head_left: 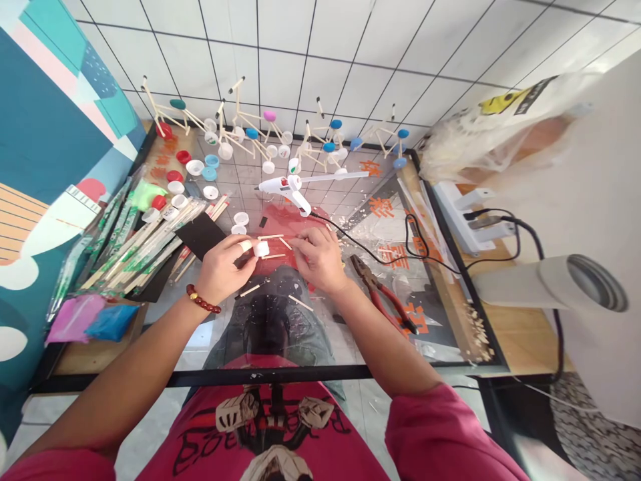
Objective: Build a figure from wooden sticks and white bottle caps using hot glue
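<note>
My left hand (223,267) is closed around a white bottle cap (261,248) with thin wooden sticks (273,238) joined to it, held just above the glass table (350,334). My right hand (319,257) is closed in a pinch on the other end of the stick piece, fingertips close to the cap. A beaded bracelet sits on my left wrist. A white glue gun (285,187) rests just beyond both hands, its black cord running off to the right.
Finished stick-and-cap models (260,133) line the table's far edge. Wrapped chopsticks (135,247) and loose caps (190,167) lie left, with pink and blue bags (93,319). Red-handled pliers (383,294) lie right. A power strip (473,214) and a plastic bag (501,127) are further right.
</note>
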Available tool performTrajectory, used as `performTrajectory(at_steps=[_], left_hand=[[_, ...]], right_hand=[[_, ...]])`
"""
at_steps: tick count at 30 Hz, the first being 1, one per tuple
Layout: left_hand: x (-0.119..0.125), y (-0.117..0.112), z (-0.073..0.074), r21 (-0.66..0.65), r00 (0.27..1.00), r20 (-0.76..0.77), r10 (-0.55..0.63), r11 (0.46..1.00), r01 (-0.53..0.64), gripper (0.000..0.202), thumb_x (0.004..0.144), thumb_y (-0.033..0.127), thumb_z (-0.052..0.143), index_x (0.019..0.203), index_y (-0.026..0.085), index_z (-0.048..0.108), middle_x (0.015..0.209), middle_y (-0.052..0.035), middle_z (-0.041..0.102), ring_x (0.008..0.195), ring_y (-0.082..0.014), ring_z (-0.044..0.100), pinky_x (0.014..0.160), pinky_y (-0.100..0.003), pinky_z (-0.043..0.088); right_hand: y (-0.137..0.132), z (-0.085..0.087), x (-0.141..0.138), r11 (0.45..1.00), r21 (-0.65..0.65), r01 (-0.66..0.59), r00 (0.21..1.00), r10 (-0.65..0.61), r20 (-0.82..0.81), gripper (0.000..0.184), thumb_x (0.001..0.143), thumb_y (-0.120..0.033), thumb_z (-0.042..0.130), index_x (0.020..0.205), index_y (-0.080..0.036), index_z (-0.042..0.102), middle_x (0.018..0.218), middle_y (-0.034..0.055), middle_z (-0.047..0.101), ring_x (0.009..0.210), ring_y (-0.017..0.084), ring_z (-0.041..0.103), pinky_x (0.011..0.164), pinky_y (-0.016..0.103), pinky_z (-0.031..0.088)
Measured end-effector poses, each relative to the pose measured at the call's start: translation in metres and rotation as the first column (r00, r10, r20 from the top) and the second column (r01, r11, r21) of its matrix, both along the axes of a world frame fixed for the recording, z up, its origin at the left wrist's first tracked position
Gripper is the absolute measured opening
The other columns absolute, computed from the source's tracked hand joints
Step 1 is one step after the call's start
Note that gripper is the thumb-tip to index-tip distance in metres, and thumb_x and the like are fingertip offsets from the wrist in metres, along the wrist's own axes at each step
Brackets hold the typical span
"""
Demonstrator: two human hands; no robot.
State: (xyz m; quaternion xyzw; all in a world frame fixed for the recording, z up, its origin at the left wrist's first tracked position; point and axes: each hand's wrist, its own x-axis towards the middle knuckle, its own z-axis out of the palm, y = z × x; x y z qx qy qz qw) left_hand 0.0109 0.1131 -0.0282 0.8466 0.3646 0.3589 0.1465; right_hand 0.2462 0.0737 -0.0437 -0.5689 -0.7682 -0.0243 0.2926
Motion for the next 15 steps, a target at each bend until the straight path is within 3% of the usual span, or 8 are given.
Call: performTrajectory(at_steps=[4, 11, 15], left_hand=[[0.0001, 0.0005, -0.0016, 0.012, 1.000, -0.001, 0.001, 1.000, -0.001, 0.019, 0.088, 0.018, 0.063, 0.105, 0.019, 0.072, 0.108, -0.0072, 0.073, 0.097, -0.0204, 0.072, 0.089, -0.031, 0.058], [0.0004, -0.0003, 0.0008, -0.063, 0.998, 0.045, 0.033, 0.998, -0.030, 0.020, 0.087, 0.019, 0.064, 0.105, 0.019, 0.073, 0.108, -0.0063, 0.073, 0.082, -0.0160, 0.071, 0.079, -0.029, 0.060], [0.0002, -0.0010, 0.0018, -0.071, 0.999, 0.035, 0.037, 0.997, -0.034, 0.020, 0.086, 0.020, 0.065, 0.105, 0.019, 0.073, 0.108, -0.0062, 0.073, 0.081, -0.0160, 0.071, 0.081, -0.031, 0.060]], right_hand=[[-0.0028, 0.0031, -0.0053, 0.996, -0.054, -0.066, 0.998, 0.066, -0.002, 0.022, 0.098, -0.026, 0.054, 0.107, -0.023, 0.073, 0.103, 0.0079, 0.068, 0.094, 0.023, 0.055, 0.082, 0.040, 0.034], [-0.0049, 0.0039, -0.0075, 0.980, -0.172, -0.096, 0.993, 0.105, 0.048, 0.028, 0.094, -0.033, 0.060, 0.117, -0.021, 0.071, 0.114, 0.0104, 0.068, 0.103, 0.027, 0.055, 0.085, 0.041, 0.034], [-0.0052, 0.0039, -0.0082, 0.976, -0.195, -0.098, 0.992, 0.111, 0.054, 0.032, 0.094, -0.033, 0.060, 0.121, -0.020, 0.070, 0.117, 0.0108, 0.068, 0.106, 0.028, 0.054, 0.087, 0.041, 0.034]])
